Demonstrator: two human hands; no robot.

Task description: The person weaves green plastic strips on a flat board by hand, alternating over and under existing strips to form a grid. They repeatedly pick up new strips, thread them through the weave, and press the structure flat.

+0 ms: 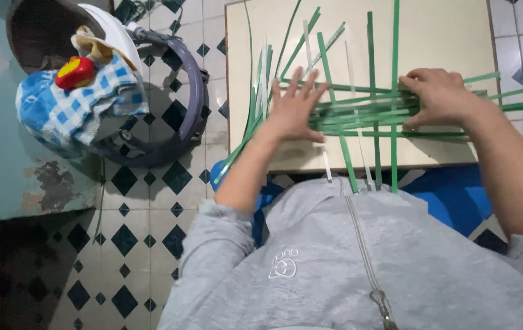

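Grey zipped sweater [359, 269] lies closest to us, then one pale desk [432, 36]. Near its front edge our left hand [295, 110], fingers spread, and right hand [438, 95], fingers curled together, press flat green strips [365, 113], well over a dozen. Lifting either palm might let the loose weave slide apart.

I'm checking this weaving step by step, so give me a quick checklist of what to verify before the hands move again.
1. Left hand flat on the green strips, fingers spread: ok.
2. Right hand pressing the crosswise strips: ok.
3. Upright strips lie on the board: ok.
4. Strip ends stay on the board: not ok, several overhang the near edge.
5. Over-under order of the strips: cannot tell.
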